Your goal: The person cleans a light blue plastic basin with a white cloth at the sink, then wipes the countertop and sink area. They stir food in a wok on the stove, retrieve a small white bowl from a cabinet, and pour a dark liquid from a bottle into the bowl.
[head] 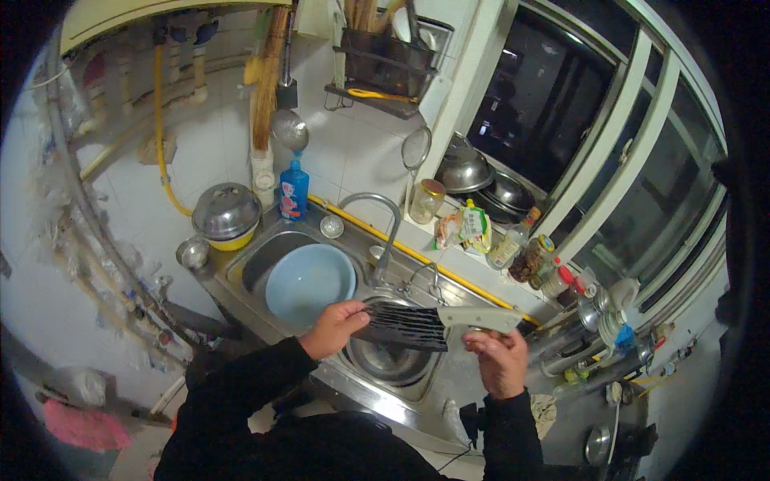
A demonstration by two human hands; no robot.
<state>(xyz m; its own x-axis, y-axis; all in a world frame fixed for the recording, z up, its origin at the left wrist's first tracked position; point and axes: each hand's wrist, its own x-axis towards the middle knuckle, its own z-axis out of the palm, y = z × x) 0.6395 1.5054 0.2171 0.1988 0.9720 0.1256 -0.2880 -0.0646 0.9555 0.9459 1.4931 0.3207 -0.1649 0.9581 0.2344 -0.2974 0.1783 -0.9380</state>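
Observation:
A kitchen cleaver [406, 326] with a dark, ridged-looking blade and a pale riveted handle is held level above the right basin of a steel double sink [415, 394]. My left hand [334, 327] pinches the far left end of the blade between thumb and fingers. My right hand [498, 359] is at the underside of the handle, fingers bent; whether they grip it or only touch it is unclear. A light blue plastic basin [311, 282] sits in the left sink bowl, just beyond my left hand. The curved metal faucet [394, 231] rises behind the cleaver.
A blue bottle [293, 192] and a lidded metal bowl [226, 211] stand at the sink's back left. Jars, including a glass jar [428, 201], bags and bottles line the window ledge. A yellow pipe [421, 252] runs behind the faucet. Metal pots crowd the right side.

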